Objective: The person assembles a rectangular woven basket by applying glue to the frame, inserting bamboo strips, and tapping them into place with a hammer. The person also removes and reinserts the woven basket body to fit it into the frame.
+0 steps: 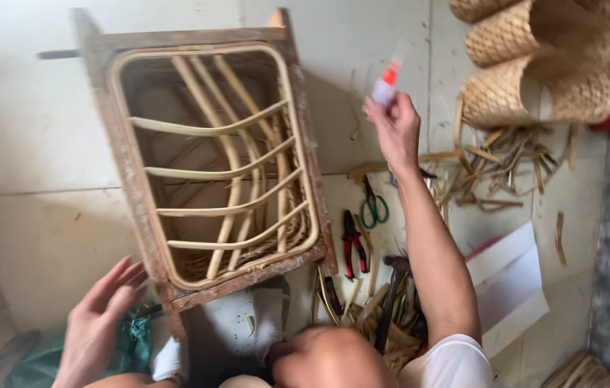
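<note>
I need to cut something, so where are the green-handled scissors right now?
In the head view, the green-handled scissors lie on the floor right of the wooden frame, just above the red-handled pliers and left of the raised right forearm.

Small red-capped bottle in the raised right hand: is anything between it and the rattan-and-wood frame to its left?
Nothing visible. The right hand holds the small bottle up beside the frame, with only bare pale floor in the gap. The left hand sits open near the frame's lower corner.

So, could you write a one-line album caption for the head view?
Right hand lifts a small glue bottle beside a wooden frame with rattan strips, left hand open.
</note>
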